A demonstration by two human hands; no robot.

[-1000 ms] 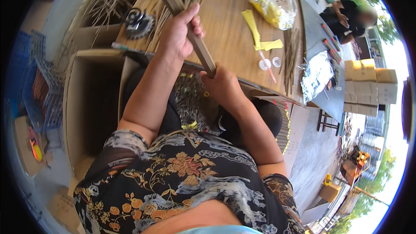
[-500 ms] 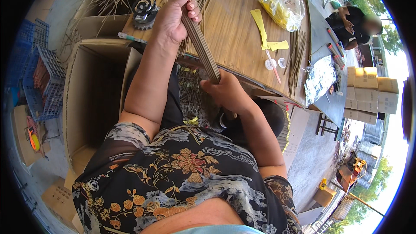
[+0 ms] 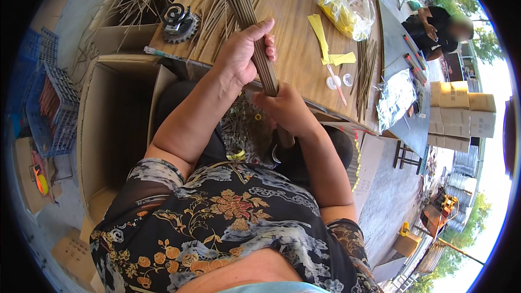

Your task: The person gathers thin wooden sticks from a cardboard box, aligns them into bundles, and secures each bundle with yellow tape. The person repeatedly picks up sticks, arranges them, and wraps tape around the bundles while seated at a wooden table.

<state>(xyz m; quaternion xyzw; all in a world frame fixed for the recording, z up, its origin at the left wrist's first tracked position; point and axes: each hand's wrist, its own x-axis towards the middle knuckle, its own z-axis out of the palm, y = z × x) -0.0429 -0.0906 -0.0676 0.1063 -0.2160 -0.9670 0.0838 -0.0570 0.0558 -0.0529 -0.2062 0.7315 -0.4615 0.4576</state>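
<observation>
A bundle of thin brown sticks, like incense sticks (image 3: 265,73), slants from above the wooden table (image 3: 296,38) down past its near edge toward my lap. My left hand (image 3: 247,51) is wrapped round its middle, with the thumb lying along the sticks. Lower down, my right hand (image 3: 287,109) is closed round the bundle, whose bottom end shows below that hand. At the top, the sticks fan slightly apart. Many loose sticks (image 3: 214,21) lie on the table behind and beside my left hand.
A black coil-shaped metal piece (image 3: 179,21) stands at the table's left corner. Yellow paper strips (image 3: 320,35), a plastic bag with yellow contents (image 3: 347,11) and more sticks (image 3: 366,76) lie rightward. An open cardboard box (image 3: 122,130) stands left. A person (image 3: 439,30) is at the far right.
My left hand has slid down the bundle, closer to my right hand, so more of the upper sticks shows. The bundle's top has shifted slightly right. My right hand stays nearly in place.
</observation>
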